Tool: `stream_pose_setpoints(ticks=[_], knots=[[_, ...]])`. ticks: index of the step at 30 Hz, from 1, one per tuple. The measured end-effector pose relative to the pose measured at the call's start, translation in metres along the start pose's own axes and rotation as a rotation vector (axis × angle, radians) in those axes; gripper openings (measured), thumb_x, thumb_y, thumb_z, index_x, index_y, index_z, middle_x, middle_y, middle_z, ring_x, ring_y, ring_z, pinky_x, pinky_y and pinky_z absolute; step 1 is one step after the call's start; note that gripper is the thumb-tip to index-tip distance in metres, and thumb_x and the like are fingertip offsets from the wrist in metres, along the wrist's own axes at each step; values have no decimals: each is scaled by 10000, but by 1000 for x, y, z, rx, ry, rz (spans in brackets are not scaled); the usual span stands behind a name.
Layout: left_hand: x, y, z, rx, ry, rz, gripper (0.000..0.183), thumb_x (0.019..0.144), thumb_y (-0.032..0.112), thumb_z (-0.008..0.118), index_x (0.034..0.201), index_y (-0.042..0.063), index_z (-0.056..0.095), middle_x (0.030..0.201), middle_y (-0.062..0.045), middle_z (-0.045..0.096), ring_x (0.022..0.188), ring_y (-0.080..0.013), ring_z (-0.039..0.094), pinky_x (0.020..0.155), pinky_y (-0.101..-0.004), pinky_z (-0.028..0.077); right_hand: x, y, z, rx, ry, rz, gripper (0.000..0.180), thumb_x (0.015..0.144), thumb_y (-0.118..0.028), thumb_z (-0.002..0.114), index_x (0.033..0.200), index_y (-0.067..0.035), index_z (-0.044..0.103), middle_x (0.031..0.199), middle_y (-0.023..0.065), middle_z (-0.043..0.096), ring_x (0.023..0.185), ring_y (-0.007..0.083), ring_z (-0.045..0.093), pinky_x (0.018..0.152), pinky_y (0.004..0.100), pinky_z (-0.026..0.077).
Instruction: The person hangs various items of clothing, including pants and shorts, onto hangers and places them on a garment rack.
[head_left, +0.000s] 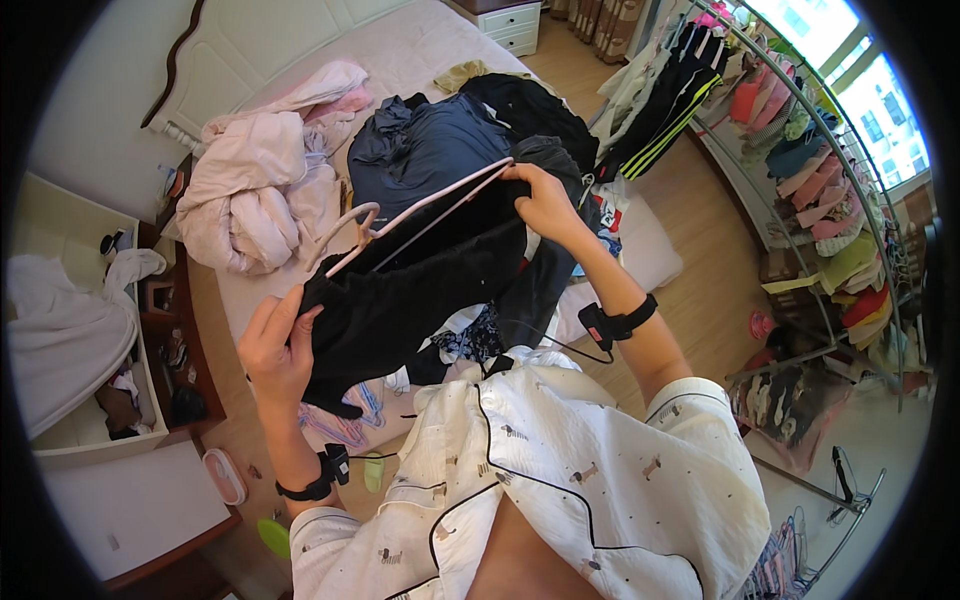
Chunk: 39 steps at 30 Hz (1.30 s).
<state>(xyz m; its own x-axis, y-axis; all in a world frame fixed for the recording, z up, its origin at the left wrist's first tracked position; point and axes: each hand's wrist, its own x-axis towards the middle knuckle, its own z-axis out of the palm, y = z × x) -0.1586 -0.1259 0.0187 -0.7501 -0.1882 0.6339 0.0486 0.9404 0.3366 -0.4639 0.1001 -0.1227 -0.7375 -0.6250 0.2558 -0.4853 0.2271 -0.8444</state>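
A black garment (420, 300), which looks like trousers, is held up between my two hands over the bed. Inside its stretched top edge lies a pale pink clothes hanger (435, 196), with its hook pointing left toward the pink bedding. My left hand (279, 341) pinches the fabric at the hanger's near left end. At the far right end, my right hand (541, 202) grips the cloth beside the hanger tip. Behind the garment a pile of dark clothes (431, 146) rests on the bed. Much of the pile is hidden by the held garment.
Rumpled pink bedding (251, 191) lies on the bed's left side. Several loose hangers (352, 416) are at its near edge. Black trousers with yellow stripes (675, 112) hang from a metal rack (799, 82) at right. An opened drawer (154, 435) holds white cloth at left.
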Motion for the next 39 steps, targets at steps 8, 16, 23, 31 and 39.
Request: stream_pose_setpoints(ticks=[8,16,23,31,39], knots=[[5,6,-2,-60,-2,25,304,761,-102,732,1050,-31,673,673,-97,465,559,-193,442,521,-263,386,11,-23,-22,-170,234,-123,473,668,75,501,1118,16,632,1189,199,620,1160,359,574,1017,369,435],[10,15,-4,-9,-14,7,279,773,-62,736,1042,-14,681,672,-103,467,556,-219,438,525,-284,386,20,-71,-35,-297,305,-323,473,672,75,468,1114,22,629,1203,213,609,1157,379,566,1025,385,433],[5,6,-6,56,110,-50,241,795,-38,729,1030,-16,682,730,-125,557,590,-241,517,553,-298,424,-6,-119,-42,-110,17,-398,473,685,50,470,1127,17,637,1227,201,620,1150,366,585,1023,388,437],[7,19,-15,193,155,18,267,766,-27,749,1026,4,693,735,-109,563,551,-247,525,511,-293,428,-16,-134,-45,-376,156,-381,433,699,70,516,1112,40,643,1189,200,624,1077,378,573,979,417,455],[7,7,-5,161,218,87,278,734,-26,766,1003,15,707,701,-97,534,532,-236,512,496,-288,412,-20,-147,-52,119,-297,-217,620,719,44,532,1331,-50,566,1259,140,627,961,211,612,834,316,517]])
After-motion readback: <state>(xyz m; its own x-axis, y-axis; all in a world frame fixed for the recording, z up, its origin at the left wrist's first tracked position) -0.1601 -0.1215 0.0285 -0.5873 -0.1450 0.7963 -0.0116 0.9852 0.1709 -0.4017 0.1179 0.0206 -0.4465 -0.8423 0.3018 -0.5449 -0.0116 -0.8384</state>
